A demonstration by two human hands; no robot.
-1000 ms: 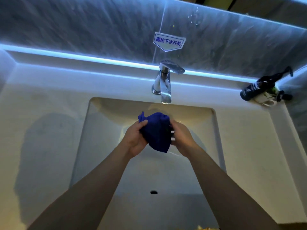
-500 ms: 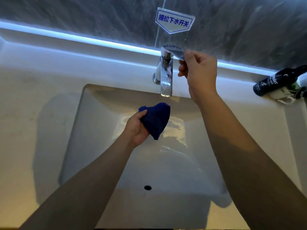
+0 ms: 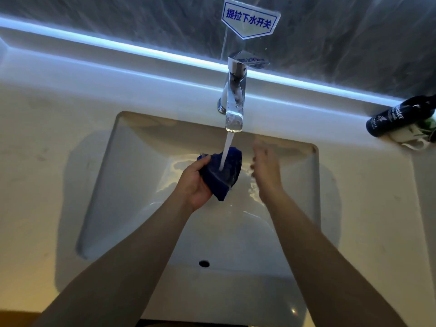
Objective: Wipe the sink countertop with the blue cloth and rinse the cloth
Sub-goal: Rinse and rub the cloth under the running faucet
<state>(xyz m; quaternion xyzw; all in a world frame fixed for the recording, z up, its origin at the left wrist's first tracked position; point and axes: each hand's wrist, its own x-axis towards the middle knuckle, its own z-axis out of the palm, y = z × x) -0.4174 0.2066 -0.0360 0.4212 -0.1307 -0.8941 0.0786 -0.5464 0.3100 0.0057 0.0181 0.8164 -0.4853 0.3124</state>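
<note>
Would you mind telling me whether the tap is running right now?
On: a white stream falls from the faucet spout onto the blue cloth.

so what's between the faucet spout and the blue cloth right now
A stream of running water falls from the faucet spout straight onto the blue cloth, which the left hand holds over the basin; the head view shows it.

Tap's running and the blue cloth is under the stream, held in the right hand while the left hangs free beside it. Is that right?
Not quite: the hands are swapped. The head view shows the left hand gripping the blue cloth under the stream from the faucet, while the right hand is free beside it, blurred, not touching the cloth. The rest stands.
</note>
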